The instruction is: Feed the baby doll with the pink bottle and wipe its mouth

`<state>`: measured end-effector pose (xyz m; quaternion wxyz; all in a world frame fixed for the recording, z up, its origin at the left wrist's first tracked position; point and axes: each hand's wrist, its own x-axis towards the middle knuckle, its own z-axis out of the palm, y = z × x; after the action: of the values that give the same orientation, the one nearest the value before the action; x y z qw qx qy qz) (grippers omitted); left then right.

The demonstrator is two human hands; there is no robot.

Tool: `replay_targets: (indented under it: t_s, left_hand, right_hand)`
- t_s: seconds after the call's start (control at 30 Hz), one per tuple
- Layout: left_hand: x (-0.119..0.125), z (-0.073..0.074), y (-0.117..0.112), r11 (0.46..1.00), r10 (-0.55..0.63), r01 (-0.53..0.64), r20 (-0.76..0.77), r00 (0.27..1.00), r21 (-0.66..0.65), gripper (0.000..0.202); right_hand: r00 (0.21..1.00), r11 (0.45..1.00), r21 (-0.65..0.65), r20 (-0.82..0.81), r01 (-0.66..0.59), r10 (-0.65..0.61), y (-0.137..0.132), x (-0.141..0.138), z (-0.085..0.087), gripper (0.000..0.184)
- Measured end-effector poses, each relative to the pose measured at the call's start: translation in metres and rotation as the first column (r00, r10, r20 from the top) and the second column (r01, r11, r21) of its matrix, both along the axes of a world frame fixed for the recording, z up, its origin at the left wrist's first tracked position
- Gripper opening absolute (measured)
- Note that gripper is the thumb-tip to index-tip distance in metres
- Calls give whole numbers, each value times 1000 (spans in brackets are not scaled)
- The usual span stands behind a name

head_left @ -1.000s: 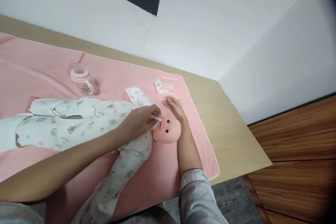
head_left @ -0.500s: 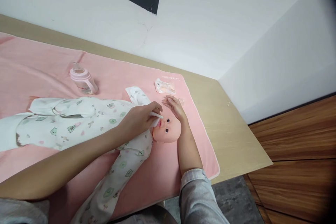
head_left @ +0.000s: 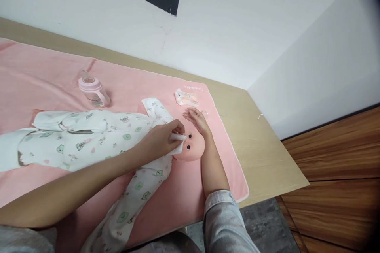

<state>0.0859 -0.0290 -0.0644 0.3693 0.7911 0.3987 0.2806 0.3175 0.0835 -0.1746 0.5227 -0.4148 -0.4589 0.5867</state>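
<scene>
A baby doll in a white printed sleepsuit (head_left: 89,134) lies on its back on a pink towel (head_left: 38,79), its bare head (head_left: 194,148) to the right. My left hand (head_left: 162,139) pinches a small white wipe (head_left: 178,142) and presses it on the doll's face, over the mouth and nose. My right hand (head_left: 198,121) lies flat with fingers stretched out against the far side of the doll's head.
A pink baby bottle (head_left: 93,91) stands on the towel behind the doll. A crumpled clear wrapper (head_left: 185,97) lies near the towel's far right corner. The wooden table (head_left: 267,154) ends at the right; a white wall runs along its back.
My left hand has slid the wipe slightly right, from the doll's mouth up over its nose. My right hand and the doll have stayed put.
</scene>
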Motion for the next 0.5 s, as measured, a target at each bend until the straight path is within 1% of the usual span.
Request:
replay_targets:
  t_s: [0.27, 0.4, 0.5]
  left_hand:
    - [2, -4, 3, 1000, 13, -14, 82, 997, 13, 12]
    - [3, -6, 6, 999, 34, -36, 58, 998, 38, 13]
    - [3, -6, 8, 998, 49, -51, 75, 996, 37, 16]
  right_hand:
    - [1000, 1000, 0, -20, 2, -2, 0, 0, 1, 38]
    - [1000, 1000, 2, -13, 1, -1, 1, 0, -1, 36]
    - [1000, 1000, -3, -5, 3, -3, 1, 0, -2, 36]
